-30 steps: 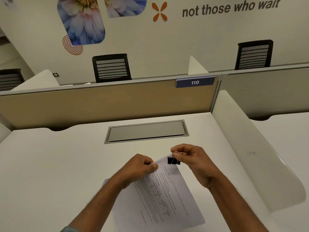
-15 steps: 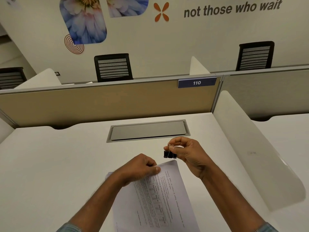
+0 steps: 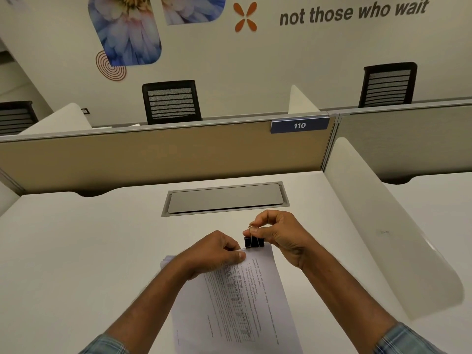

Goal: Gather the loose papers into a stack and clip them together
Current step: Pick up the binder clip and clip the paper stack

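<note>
Step in hand: clipping; the sheets look gathered already, w/ only slight edge offsets showing at the far-left corner.

Left hand (image 3: 217,254) is curled, thumb on top, pinching the far edge of the papers (image 3: 242,305) near their top corner; the stack lies on the white desk (image 3: 76,251), running from the hands back toward the person, its far edge apparently raised a little. Just right of that thumb, the black binder clip (image 3: 253,242) sits right at the stack's far edge; can't tell whether its mouth is over the sheets or only touching them. Right hand (image 3: 281,238) pinches the clip's wire handles between thumb and fingertips, other fingers curled in.

Next move, prob.: squeeze the handles hard, push the mouth fully over the edge while the left hand keeps the sheets square, then let go; risk is a sheet slipping out or the clip catching only the top pages.

Writing: top sheet carries printed text and a table, too small to read; a blue plate (image 3: 300,125) on the partition reads "110"; the wall lettering (image 3: 352,12) reads "not those who wait", w/ the line above cut off.
</note>
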{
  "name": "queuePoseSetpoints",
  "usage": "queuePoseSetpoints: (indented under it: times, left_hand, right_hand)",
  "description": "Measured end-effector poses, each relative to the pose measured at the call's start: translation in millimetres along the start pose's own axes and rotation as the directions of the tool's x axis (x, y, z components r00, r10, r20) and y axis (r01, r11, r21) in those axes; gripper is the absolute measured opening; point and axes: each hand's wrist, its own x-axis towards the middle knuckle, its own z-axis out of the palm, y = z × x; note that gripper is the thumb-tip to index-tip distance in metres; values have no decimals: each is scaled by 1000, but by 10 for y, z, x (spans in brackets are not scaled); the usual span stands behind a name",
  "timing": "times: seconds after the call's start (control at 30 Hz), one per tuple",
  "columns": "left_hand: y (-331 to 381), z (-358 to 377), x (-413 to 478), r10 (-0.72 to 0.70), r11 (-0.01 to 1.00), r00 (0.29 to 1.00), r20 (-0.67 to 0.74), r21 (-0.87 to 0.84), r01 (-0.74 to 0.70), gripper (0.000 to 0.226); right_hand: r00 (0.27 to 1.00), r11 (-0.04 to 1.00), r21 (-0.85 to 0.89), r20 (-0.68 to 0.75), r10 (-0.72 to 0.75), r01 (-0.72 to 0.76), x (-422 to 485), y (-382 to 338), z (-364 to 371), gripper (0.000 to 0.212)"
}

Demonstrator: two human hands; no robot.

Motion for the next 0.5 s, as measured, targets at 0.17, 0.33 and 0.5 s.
queuePoseSetpoints:
  times: [0.17, 0.33, 0.5]
  left_hand:
    - [7, -35, -13, 3, 999, 1000, 8, -45, -2, 36]
    - [12, -46, -28, 11, 998, 1000, -1, -64, -12, 35]
    - [23, -50, -62, 26, 996, 1000, -14, -85, -27, 34]
  right_hand:
    - [999, 998, -59, 34, -2, 4, -10, -11, 10, 18]
    - [1000, 997, -82, 18, 10, -8, -13, 22, 24, 23]
    - [1000, 999, -52, 27, -4, 5, -28, 21, 5, 27]
